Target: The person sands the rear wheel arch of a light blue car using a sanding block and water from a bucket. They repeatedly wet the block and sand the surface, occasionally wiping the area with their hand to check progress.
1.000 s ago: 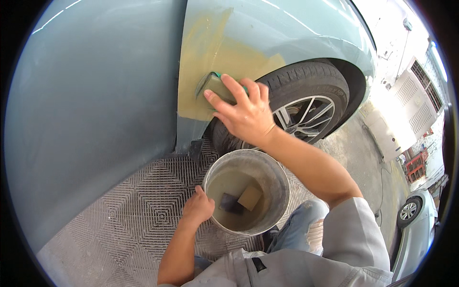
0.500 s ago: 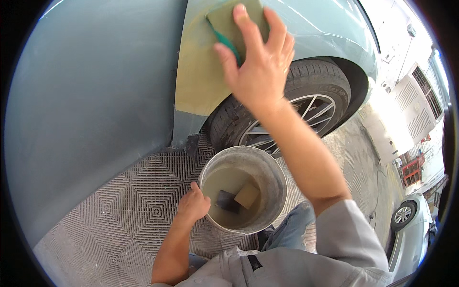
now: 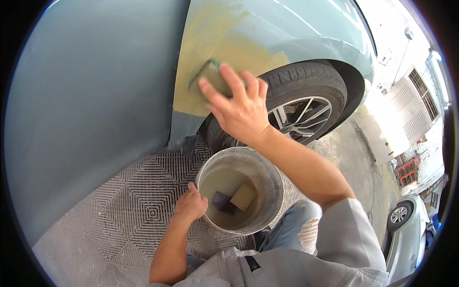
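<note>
A green-edged olive sanding block (image 3: 213, 74) is pressed on the yellowish patch (image 3: 239, 48) of a pale blue car's fender, just left of the wheel arch. My right hand (image 3: 241, 103) is closed over the block, slightly blurred by motion. Below, my left hand (image 3: 190, 203) grips the left rim of a grey bucket (image 3: 269, 184). Inside the bucket, a dark square pad (image 3: 222, 201) and a tan block (image 3: 244, 196) sit in cloudy water.
A door panel (image 3: 95, 86) fills the left side, beside the front wheel (image 3: 299, 117). Ridged mats (image 3: 119, 215) cover the floor beneath. At right are a pale panelled unit (image 3: 397, 115), a red rack (image 3: 407, 172) and another car (image 3: 406, 244).
My right hand and the block went up the fender about half a second ago and are now back low on the patch. My left hand has stayed on the bucket.
</note>
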A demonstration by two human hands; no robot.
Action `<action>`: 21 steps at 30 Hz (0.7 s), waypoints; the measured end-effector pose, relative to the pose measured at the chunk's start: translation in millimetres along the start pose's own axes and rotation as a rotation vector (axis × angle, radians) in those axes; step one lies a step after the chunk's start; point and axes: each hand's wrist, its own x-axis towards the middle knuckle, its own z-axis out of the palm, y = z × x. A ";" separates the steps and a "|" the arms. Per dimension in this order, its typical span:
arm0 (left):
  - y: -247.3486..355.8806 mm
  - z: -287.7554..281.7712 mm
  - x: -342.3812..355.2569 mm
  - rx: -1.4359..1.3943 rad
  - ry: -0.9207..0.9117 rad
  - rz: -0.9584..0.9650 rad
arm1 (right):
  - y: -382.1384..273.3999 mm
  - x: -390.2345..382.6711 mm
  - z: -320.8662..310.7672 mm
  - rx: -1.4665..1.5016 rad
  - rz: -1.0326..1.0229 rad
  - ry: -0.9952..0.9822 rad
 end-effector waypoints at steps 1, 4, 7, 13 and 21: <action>0.5 -0.1 -0.4 0.002 0.005 0.012 | 1.1 -3.5 -0.1 -0.032 -0.136 -0.007; 1.5 1.8 -2.6 -0.014 0.007 -0.007 | 13.3 3.8 -11.2 0.002 0.284 0.079; 1.6 1.7 -2.0 -0.049 -0.008 -0.024 | 8.5 3.6 -3.4 0.013 0.338 0.258; 1.9 0.3 -4.1 -0.047 0.015 -0.006 | 17.2 9.8 -12.4 -0.004 0.246 0.107; 5.4 -2.1 -2.3 -0.043 -0.010 -0.011 | 8.9 -18.6 2.4 0.036 -0.030 -0.015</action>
